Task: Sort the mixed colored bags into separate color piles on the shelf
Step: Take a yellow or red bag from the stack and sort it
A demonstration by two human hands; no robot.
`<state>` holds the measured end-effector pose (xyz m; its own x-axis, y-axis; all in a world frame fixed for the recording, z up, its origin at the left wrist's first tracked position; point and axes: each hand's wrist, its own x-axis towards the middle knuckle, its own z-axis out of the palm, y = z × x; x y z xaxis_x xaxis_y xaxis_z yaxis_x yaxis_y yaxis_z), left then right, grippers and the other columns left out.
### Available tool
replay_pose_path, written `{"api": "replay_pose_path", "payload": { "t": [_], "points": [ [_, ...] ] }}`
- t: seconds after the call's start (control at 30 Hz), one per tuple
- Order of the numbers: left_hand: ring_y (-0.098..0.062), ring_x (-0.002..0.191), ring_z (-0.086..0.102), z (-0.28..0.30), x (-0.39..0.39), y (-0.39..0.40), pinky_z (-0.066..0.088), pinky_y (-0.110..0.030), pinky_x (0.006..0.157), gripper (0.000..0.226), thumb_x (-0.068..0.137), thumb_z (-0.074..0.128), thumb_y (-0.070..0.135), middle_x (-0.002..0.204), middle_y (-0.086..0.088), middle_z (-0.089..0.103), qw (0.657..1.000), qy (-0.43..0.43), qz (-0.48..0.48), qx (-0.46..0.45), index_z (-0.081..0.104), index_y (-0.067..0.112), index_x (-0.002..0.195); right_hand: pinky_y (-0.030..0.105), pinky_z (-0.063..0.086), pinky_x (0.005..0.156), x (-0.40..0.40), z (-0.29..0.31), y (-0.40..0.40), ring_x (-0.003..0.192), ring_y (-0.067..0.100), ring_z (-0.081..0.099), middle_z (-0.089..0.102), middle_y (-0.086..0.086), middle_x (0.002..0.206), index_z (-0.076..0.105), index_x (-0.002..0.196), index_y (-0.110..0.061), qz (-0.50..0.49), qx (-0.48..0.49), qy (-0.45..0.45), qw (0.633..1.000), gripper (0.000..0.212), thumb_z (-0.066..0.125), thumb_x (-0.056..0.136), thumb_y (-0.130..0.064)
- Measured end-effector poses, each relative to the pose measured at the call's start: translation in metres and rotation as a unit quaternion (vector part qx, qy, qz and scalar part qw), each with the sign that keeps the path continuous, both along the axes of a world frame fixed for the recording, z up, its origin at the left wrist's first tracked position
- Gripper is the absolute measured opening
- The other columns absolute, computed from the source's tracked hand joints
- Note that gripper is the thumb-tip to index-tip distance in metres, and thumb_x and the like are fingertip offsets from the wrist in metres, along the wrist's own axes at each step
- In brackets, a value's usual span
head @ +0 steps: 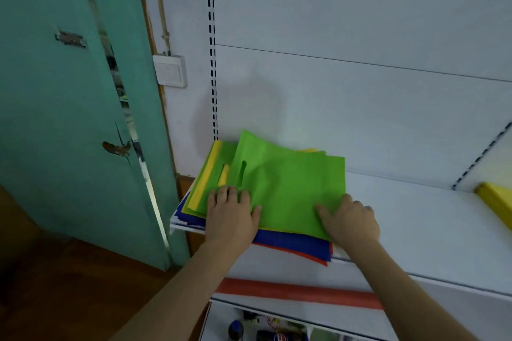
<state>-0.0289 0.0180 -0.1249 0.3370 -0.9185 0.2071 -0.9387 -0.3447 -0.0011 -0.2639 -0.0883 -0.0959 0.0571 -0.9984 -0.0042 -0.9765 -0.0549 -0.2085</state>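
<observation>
Where the teal door (pixel 69 119) stands leftmost, mixed stack of bags (pixel 291 243) at the white shelf (pixel 415 219) left end, left hand (pixel 231 212) flat, fingers straight on a lower green bag (pixel 203 196), right hand (pixel 350 219) pinching the top green bag (pixel 288 188) corner, yellow pile (pixel 496 202) far right.

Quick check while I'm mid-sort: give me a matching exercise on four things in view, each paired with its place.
Things:
1. green bag
2. blue bag
3. left hand
4. yellow pile

Places:
A. far right of the shelf
B. top of the mixed stack
C. under the green bags, near the front edge
D. resting on the stack's left side

Pairs: 1-B, 2-C, 3-D, 4-A
</observation>
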Motion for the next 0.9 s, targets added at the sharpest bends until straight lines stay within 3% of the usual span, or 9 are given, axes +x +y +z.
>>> {"api": "replay_pose_path", "payload": {
  "t": [0.1,0.17,0.23,0.3,0.5,0.6,0.73,0.9],
  "points": [
    [-0.036,0.147,0.036,0.0,0.003,0.001,0.028,-0.056,0.122,0.073,0.101,0.026,0.07,0.154,-0.014,0.051,1.0,0.011,-0.008,-0.02,0.05,0.019,0.147,0.048,0.052,0.093,-0.005,0.002,-0.003,0.111,0.041,0.062,0.064,0.021,0.119,0.056,0.122,-0.005,-0.032,-0.019,-0.116,0.993,0.043,0.064,0.093,-0.034],
    [-0.039,0.152,0.028,0.005,0.006,0.002,0.024,-0.056,0.125,0.086,0.097,0.022,0.078,0.161,-0.02,0.039,0.999,0.025,0.013,-0.024,0.044,0.017,0.152,0.047,0.051,0.093,-0.004,0.005,-0.004,0.113,0.043,0.062,0.064,0.023,0.124,0.056,0.134,-0.004,-0.029,-0.056,-0.145,0.987,0.043,0.06,0.092,-0.015],
    [-0.041,0.156,0.019,0.009,0.009,0.004,0.019,-0.056,0.127,0.097,0.093,0.016,0.083,0.166,-0.025,0.029,0.998,0.033,0.047,-0.018,0.036,0.013,0.158,0.046,0.049,0.09,-0.002,0.005,-0.007,0.109,0.043,0.062,0.064,0.022,0.121,0.061,0.133,-0.005,-0.002,-0.081,-0.159,0.984,0.038,0.06,0.096,-0.013],
    [-0.042,0.157,0.017,0.007,0.01,0.006,0.016,-0.056,0.127,0.104,0.092,0.015,0.085,0.167,-0.027,0.025,0.997,0.03,0.066,0.0,0.031,0.009,0.161,0.045,0.05,0.083,0.002,0.003,-0.009,0.098,0.042,0.061,0.063,0.02,0.11,0.066,0.117,-0.004,0.018,-0.082,-0.157,0.984,0.023,0.058,0.098,-0.015],
    [-0.038,0.152,0.029,0.005,0.011,0.006,0.02,-0.056,0.125,0.092,0.097,0.023,0.079,0.159,-0.019,0.044,0.999,0.008,0.048,0.006,0.038,0.009,0.155,0.045,0.054,0.081,0.009,0.0,-0.01,0.095,0.039,0.062,0.066,0.015,0.099,0.054,0.101,-0.009,0.023,-0.019,-0.115,0.993,0.008,0.051,0.096,-0.015],
    [-0.038,0.152,0.031,0.002,0.009,0.007,0.022,-0.058,0.124,0.086,0.098,0.025,0.077,0.157,-0.014,0.047,0.999,0.013,0.04,-0.007,0.038,0.013,0.154,0.045,0.052,0.076,0.008,0.002,-0.013,0.089,0.037,0.059,0.064,0.014,0.097,0.055,0.097,-0.008,0.028,-0.055,-0.139,0.988,0.008,0.054,0.09,-0.007],
    [-0.04,0.151,0.03,0.003,0.01,0.008,0.027,-0.057,0.123,0.09,0.095,0.024,0.08,0.161,-0.017,0.04,0.998,0.03,0.046,-0.026,0.035,0.015,0.156,0.04,0.043,0.072,0.006,0.007,-0.014,0.086,0.035,0.055,0.059,0.013,0.098,0.055,0.106,-0.008,0.032,-0.081,-0.183,0.979,0.023,0.052,0.084,0.0],
    [-0.038,0.146,0.04,0.008,0.015,0.009,0.037,-0.052,0.119,0.087,0.097,0.023,0.079,0.158,-0.02,0.043,0.995,0.045,0.06,-0.059,0.04,0.015,0.153,0.038,0.039,0.072,-0.013,0.01,-0.022,0.077,0.031,0.047,0.056,0.017,0.104,0.06,0.093,-0.008,0.032,-0.104,-0.207,0.972,0.008,0.054,0.093,-0.002]
  ]
}}
